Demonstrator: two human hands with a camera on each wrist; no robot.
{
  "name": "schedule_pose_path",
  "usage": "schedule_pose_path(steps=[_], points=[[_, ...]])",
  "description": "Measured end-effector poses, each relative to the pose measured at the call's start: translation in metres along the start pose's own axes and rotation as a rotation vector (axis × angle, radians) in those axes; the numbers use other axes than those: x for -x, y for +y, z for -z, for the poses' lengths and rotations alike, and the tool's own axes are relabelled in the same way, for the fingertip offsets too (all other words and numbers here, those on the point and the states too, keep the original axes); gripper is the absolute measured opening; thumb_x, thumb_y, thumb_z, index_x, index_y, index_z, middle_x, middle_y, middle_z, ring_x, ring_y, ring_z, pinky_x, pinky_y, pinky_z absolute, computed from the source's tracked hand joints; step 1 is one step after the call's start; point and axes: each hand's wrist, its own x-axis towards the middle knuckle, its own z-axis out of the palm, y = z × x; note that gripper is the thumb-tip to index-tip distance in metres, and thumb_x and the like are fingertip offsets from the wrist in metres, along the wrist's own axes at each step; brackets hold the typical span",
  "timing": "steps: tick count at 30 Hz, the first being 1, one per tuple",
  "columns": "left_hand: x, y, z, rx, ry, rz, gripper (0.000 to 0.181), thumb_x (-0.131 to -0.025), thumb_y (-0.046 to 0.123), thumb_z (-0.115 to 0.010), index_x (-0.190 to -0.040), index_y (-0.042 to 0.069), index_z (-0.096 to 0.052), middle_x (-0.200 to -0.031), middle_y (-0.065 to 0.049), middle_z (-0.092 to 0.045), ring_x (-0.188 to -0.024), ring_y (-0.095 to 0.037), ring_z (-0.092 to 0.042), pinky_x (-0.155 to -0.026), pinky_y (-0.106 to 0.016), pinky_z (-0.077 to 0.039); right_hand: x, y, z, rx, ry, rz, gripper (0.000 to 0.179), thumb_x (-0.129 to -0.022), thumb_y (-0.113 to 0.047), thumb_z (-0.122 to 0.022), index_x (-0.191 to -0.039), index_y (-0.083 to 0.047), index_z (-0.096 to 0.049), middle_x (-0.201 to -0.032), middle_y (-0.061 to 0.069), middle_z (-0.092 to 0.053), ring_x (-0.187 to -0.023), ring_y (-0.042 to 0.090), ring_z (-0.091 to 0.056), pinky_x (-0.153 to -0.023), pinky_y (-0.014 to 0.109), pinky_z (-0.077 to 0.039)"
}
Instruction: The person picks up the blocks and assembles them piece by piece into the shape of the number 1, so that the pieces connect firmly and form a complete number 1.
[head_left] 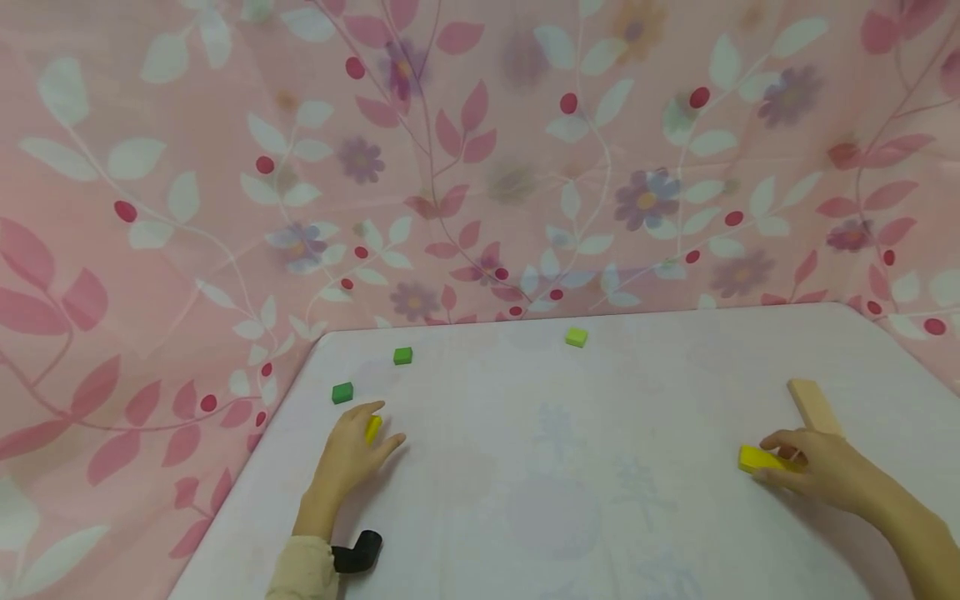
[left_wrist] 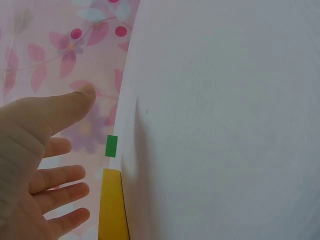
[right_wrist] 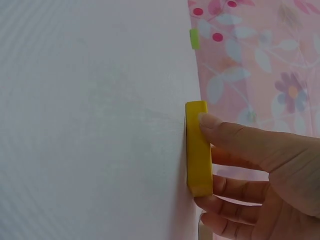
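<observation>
On the right of the table my right hand (head_left: 825, 467) pinches a yellow block (head_left: 757, 460). The right wrist view shows the thumb along the near face of this yellow block (right_wrist: 199, 155), with fingers behind it and at its lower end. At the left, my left hand (head_left: 354, 446) is above a second yellow block (head_left: 373, 428), partly hidden by the hand. In the left wrist view its thumb and fingers are spread, and the yellow block (left_wrist: 112, 207) lies beyond the fingertips. Whether they touch it, I cannot tell.
Two green blocks, one nearer (head_left: 342, 392) and one farther (head_left: 403, 356), lie beyond my left hand. A light-green block (head_left: 576, 337) is by the table's back edge. A plain wooden plank (head_left: 813, 406) lies beside my right hand. A floral curtain (head_left: 480, 167) hangs behind the white table (head_left: 480, 383).
</observation>
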Motion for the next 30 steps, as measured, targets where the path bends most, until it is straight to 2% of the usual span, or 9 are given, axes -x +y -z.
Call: schedule_pose_path(steps=[7, 11, 17, 23, 27, 30], points=[[0.001, -0.011, 0.008, -0.005, -0.102, 0.083, 0.066, -0.08, 0.035, -0.074, -0.13, -0.003, -0.051, -0.129, -0.024, -0.052, -0.118, -0.04, -0.046, -0.101, -0.054, -0.035, 0.005, 0.006, -0.002, 0.012, -0.004, -0.032, 0.035, -0.077, -0.028, -0.076, -0.097, -0.001, -0.067, -0.083, 0.003, -0.064, -0.07, 0.014, -0.05, -0.058, 0.025, -0.043], [0.001, -0.014, 0.013, -0.012, -0.116, 0.095, 0.067, -0.08, 0.034, -0.074, -0.129, -0.005, -0.05, -0.128, -0.026, -0.052, -0.118, -0.042, -0.046, -0.101, -0.055, -0.034, 0.008, 0.007, -0.002, 0.007, -0.002, -0.046, 0.036, -0.078, -0.028, -0.076, -0.097, 0.0, -0.065, -0.081, 0.003, -0.062, -0.07, 0.015, -0.05, -0.057, 0.025, -0.042], [0.002, -0.02, 0.013, 0.003, -0.113, 0.104, 0.065, -0.077, 0.03, -0.077, -0.126, -0.005, -0.053, -0.122, -0.025, -0.055, -0.104, -0.038, -0.055, -0.093, -0.051, -0.043, 0.013, 0.009, -0.004, 0.016, -0.011, -0.063, 0.049, -0.079, -0.034, -0.074, -0.107, 0.003, -0.062, -0.076, -0.001, -0.057, -0.067, 0.011, -0.046, -0.057, 0.025, -0.041], [0.003, -0.021, 0.014, -0.008, -0.155, 0.133, 0.068, -0.073, 0.033, -0.079, -0.126, -0.002, -0.055, -0.104, -0.017, -0.06, -0.087, -0.026, -0.054, -0.08, -0.043, -0.049, 0.017, 0.01, -0.005, -0.047, -0.091, -0.019, 0.061, -0.079, -0.033, -0.074, -0.12, 0.006, -0.054, -0.076, -0.001, -0.056, -0.064, 0.002, -0.044, -0.058, 0.022, -0.043], [0.004, -0.02, 0.016, -0.008, -0.215, 0.169, 0.071, -0.071, 0.036, -0.08, -0.127, -0.001, -0.054, -0.088, -0.011, -0.058, -0.079, -0.022, -0.05, -0.072, -0.037, -0.047, 0.019, 0.009, -0.005, -0.121, -0.157, 0.023, 0.068, -0.079, -0.029, -0.075, -0.126, 0.01, -0.046, -0.076, 0.0, -0.054, -0.063, 0.0, -0.043, -0.058, 0.02, -0.044], [0.004, -0.019, 0.02, -0.001, -0.271, 0.207, 0.076, -0.071, 0.04, -0.08, -0.128, 0.0, -0.052, -0.082, -0.009, -0.055, -0.075, -0.021, -0.048, -0.066, -0.033, -0.045, 0.02, 0.009, -0.005, -0.18, -0.2, 0.049, 0.073, -0.079, -0.028, -0.075, -0.129, 0.013, -0.04, -0.075, -0.001, -0.052, -0.063, 0.0, -0.043, -0.058, 0.02, -0.043]])
